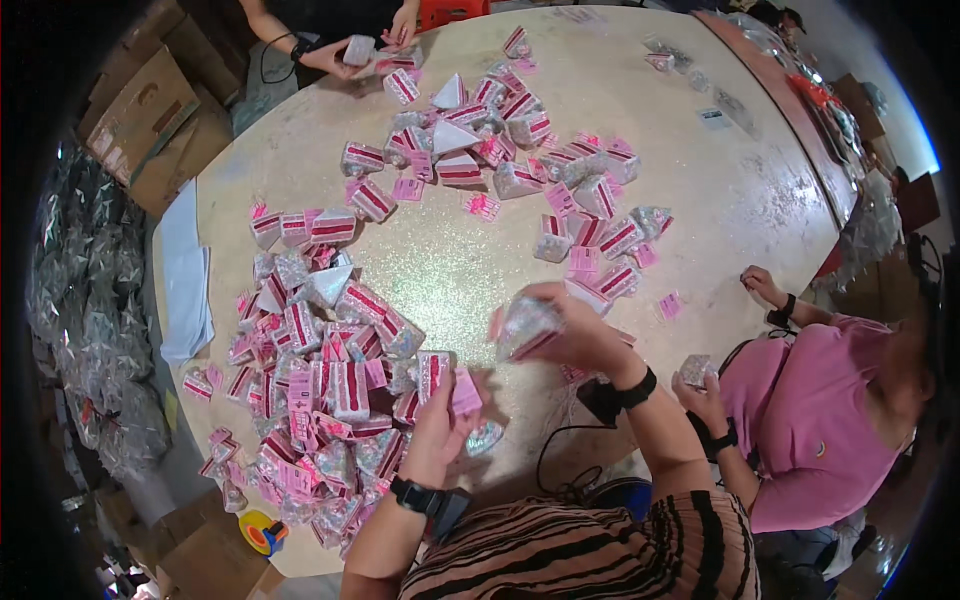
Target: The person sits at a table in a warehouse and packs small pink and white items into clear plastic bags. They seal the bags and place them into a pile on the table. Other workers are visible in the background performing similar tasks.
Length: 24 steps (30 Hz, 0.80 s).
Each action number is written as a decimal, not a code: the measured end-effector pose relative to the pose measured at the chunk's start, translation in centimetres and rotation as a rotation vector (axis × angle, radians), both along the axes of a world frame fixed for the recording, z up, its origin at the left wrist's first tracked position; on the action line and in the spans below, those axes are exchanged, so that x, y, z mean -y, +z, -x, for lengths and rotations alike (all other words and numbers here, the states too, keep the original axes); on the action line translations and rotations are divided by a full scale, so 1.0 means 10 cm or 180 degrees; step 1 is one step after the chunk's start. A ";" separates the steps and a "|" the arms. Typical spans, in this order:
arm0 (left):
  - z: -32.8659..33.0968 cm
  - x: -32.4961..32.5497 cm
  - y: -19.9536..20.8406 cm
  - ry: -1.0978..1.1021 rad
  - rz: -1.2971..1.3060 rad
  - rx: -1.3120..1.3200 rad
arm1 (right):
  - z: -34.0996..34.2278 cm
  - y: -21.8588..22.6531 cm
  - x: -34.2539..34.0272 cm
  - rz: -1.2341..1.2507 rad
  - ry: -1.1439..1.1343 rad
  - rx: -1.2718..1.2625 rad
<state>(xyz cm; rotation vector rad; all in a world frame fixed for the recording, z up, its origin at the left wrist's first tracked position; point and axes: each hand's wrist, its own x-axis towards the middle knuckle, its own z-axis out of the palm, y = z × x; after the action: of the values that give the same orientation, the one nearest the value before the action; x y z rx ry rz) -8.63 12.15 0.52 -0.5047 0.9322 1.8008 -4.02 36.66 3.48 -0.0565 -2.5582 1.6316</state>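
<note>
My right hand (572, 325) is closed around a glittery cake-slice ornament (530, 328) above the middle of the table; motion blurs it. My left hand (440, 432) is at the right edge of the big pile, its fingers closed on a pink tag (465, 392). A red-and-white cake-slice ornament (432, 370) is just beyond the left fingers; whether it is tied to the tag I cannot tell. Beside that palm lies an iridescent glittery piece (484, 437). Many similar wedge-shaped ornaments (350, 390) with pink tags are heaped to the left.
More cake slices (458, 168) arc across the far and right parts of the glitter-strewn table (400, 250). A tape roll (262, 533) sits at the near left edge. One co-worker's hands (345, 60) work at the far side; another person in pink (810, 410) sits at right. Cartons (145, 115) stand left.
</note>
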 end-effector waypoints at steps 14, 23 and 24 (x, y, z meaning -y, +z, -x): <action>0.01 0.20 -0.14 0.0386 -0.0012 -0.0654 | 0.03 0.00 0.24 0.0475 0.1187 0.0168; -0.10 0.10 0.08 0.0191 0.0452 -0.0533 | 0.74 -0.86 -0.34 -0.2864 -0.1649 0.1146; -0.13 0.12 0.03 0.0123 0.0438 -0.0610 | 0.75 -0.85 -0.32 -0.2792 -0.1569 0.1206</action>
<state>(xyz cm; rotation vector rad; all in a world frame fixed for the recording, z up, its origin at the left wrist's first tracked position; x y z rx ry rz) -7.36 10.93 0.86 -0.4434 1.1915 1.8519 -11.50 39.83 -5.05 -0.8896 -2.9410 0.2890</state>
